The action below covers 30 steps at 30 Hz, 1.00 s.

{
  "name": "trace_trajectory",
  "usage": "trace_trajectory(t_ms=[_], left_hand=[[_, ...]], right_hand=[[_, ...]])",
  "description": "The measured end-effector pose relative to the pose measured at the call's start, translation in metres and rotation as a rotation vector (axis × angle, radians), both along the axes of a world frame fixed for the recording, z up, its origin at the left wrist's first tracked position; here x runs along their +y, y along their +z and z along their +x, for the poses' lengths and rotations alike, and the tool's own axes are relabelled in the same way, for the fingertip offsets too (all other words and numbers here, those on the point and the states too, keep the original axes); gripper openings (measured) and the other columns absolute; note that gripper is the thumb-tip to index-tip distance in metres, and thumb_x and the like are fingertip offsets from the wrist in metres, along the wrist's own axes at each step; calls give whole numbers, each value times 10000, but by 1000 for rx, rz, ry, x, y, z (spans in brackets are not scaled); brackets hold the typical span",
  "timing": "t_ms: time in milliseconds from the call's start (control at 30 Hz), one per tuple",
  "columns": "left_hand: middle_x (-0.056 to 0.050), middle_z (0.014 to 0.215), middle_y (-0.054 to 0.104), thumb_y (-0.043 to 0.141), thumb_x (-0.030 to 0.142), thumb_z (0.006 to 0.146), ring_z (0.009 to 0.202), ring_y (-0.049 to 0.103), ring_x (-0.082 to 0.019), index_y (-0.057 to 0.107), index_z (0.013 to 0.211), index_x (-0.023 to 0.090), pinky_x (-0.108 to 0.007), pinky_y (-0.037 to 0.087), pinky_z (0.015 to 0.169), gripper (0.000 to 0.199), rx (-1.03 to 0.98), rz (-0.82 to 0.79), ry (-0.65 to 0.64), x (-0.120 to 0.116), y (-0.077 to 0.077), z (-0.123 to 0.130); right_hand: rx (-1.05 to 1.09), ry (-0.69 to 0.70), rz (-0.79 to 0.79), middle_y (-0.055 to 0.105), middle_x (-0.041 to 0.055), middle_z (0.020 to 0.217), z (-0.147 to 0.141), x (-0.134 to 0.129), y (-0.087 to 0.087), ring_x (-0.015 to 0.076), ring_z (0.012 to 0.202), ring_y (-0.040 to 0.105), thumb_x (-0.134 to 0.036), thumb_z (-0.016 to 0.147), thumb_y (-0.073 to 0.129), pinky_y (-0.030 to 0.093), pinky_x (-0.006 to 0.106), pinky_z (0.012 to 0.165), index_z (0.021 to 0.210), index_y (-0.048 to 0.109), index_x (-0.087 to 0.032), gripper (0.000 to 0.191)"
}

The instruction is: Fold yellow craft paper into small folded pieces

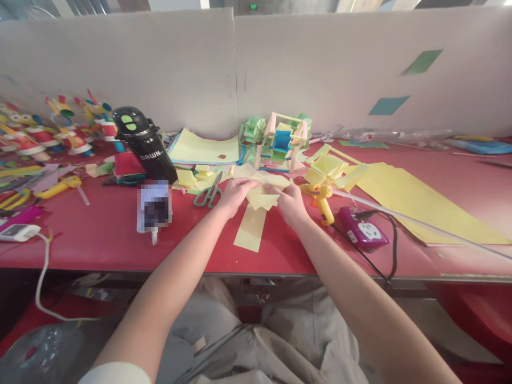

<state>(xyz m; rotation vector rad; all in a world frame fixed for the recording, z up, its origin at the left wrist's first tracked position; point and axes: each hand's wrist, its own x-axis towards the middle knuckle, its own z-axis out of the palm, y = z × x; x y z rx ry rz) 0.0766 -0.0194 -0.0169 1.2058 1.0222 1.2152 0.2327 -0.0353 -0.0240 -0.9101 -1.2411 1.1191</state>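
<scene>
In the head view, we have our left hand (pixel 235 196) and right hand (pixel 292 201) on a pale yellow folded paper (pixel 264 193), thin and matte, with creased, pointed flaps. Our left hand is partly closed, its fingertips pressing the paper's left side; our right hand is loosely curled, fingers at the paper's right side. We cannot tell how tightly either one grips.

Taking the folded paper as our landmark, a flat, straight-edged strip (pixel 251 229) of the same pale yellow lies just on our side of it, on the smooth red table (pixel 200 245). To its left are scissors (pixel 210 196) with grey-green loop handles, and beyond those a glossy black bottle (pixel 144 144), rounded at the cap and tilted. Behind the paper stands a model (pixel 282 140) of flat, pale wood-coloured bars with blue and green pieces, beside pleated green paper (pixel 254 129). To its right lie a hard yellow glue gun (pixel 322 201), a boxy purple socket (pixel 364 229) with a white face, and, farther right, broad flat yellow sheets (pixel 420 202).
</scene>
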Motion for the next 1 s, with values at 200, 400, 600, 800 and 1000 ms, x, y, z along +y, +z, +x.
trace_trajectory(t_ms=[200, 400, 600, 800, 1000], left_hand=[[6, 694, 679, 723, 390, 731, 763, 614, -171, 726, 679, 182, -258, 462, 689, 215, 155, 168, 144, -3, 1, -1], [-7, 749, 699, 752, 390, 710, 770, 628, -162, 744, 735, 172, -263, 471, 722, 219, 5, 139, 73, -4, 3, 0], [-7, 739, 682, 775, 356, 683, 687, 622, -148, 731, 798, 173, -262, 487, 642, 221, -116, -5, -126, -5, 6, 0], [4, 682, 652, 735, 347, 703, 693, 616, -147, 715, 738, 175, -251, 470, 637, 177, -24, 49, -30, -2, 2, 1], [5, 666, 649, 719, 331, 701, 673, 619, -151, 693, 704, 164, -269, 490, 637, 170, -90, 16, 11, -3, 4, 2]], right_hand=[[42, 79, -71, 744, 96, 926, 2, 2, 2, 286, 947, 704, -647, 826, 585, 586, 411, 759, 936, 697, -200, 473], [1, 73, 50, 745, 88, 1054, 0, -5, 6, 280, 1002, 692, -591, 674, 787, 571, 390, 843, 1023, 701, -196, 534], [-3, -55, 75, 755, 98, 964, -1, -2, 2, 278, 903, 708, -540, 663, 812, 576, 377, 749, 942, 719, -175, 468], [8, -25, 58, 747, 85, 948, -1, -5, 2, 268, 902, 697, -548, 702, 775, 572, 380, 735, 935, 720, -186, 434], [-19, -21, 148, 684, 65, 1009, 0, -1, 1, 215, 883, 638, -442, 683, 801, 528, 325, 705, 747, 677, -202, 278]])
